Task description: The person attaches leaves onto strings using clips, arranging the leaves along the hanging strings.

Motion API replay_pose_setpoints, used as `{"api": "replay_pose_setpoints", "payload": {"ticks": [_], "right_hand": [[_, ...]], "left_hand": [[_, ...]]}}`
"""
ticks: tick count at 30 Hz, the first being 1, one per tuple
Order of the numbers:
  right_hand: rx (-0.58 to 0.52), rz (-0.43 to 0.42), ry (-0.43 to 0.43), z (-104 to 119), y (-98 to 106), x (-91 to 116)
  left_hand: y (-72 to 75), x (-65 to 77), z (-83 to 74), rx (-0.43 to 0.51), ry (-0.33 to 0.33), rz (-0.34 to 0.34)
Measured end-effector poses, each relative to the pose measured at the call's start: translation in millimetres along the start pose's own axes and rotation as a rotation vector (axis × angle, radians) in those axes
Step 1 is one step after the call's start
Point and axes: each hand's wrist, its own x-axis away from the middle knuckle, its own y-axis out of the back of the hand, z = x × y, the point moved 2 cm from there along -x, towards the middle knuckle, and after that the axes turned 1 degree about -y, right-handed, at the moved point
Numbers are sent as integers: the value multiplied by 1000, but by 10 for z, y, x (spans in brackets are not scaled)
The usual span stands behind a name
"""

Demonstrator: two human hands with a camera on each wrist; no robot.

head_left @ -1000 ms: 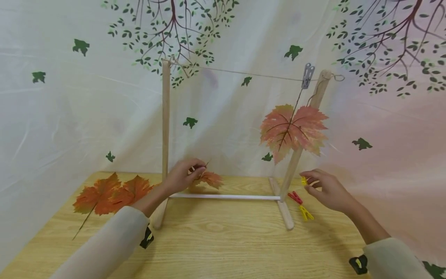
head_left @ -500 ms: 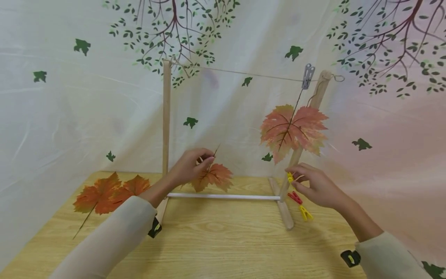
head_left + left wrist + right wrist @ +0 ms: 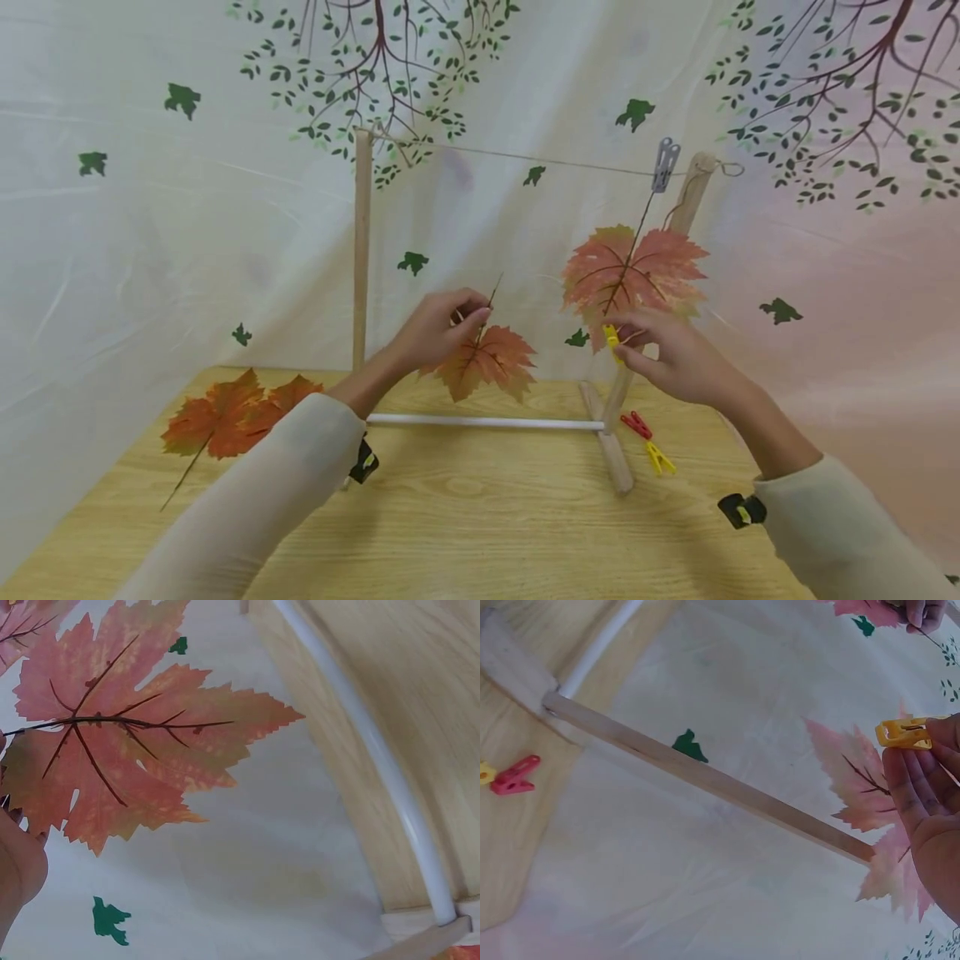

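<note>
My left hand (image 3: 450,325) pinches the thin dark stem of an orange-red artificial maple leaf (image 3: 491,362), which hangs below the fingers, above the table. In the left wrist view the leaf (image 3: 127,727) spreads out beside the hand (image 3: 21,862). Between thumb and fingertips my right hand (image 3: 678,354) holds a yellow clothespin (image 3: 612,342), also plain in the right wrist view as a yellow clothespin (image 3: 904,733). That hand overlaps the lower part of another leaf (image 3: 630,267), which hangs by its stem from a grey clothespin (image 3: 663,165) on the string (image 3: 540,157).
Wooden posts (image 3: 362,250) hold up the string, joined low down by a white rod (image 3: 487,422). A red clothespin (image 3: 636,424) and another yellow clothespin (image 3: 660,458) lie right of the frame's foot (image 3: 617,462). More orange leaves (image 3: 213,417) lie at the table's left.
My left hand has lifted its leaf up and to the right. The right hand has moved left and up with the yellow clothespin, coming in front of the hanging leaf.
</note>
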Motion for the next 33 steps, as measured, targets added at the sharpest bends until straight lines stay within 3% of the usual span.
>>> {"api": "replay_pose_setpoints", "payload": {"ticks": [12,17,24,33], "right_hand": [[82,-82,67,228,366,-323],[64,-118,40,287,529,-437],[81,-179,48,363,720,-603],[126,-202,23,479,905,-828]], "left_hand": [[-7,-374,-222,29,-7,-19],[-11,-531,-325,20,-21,1],[-36,-750,-477,52,-50,-32],[-43,-965,-586,89,-25,-71]]}}
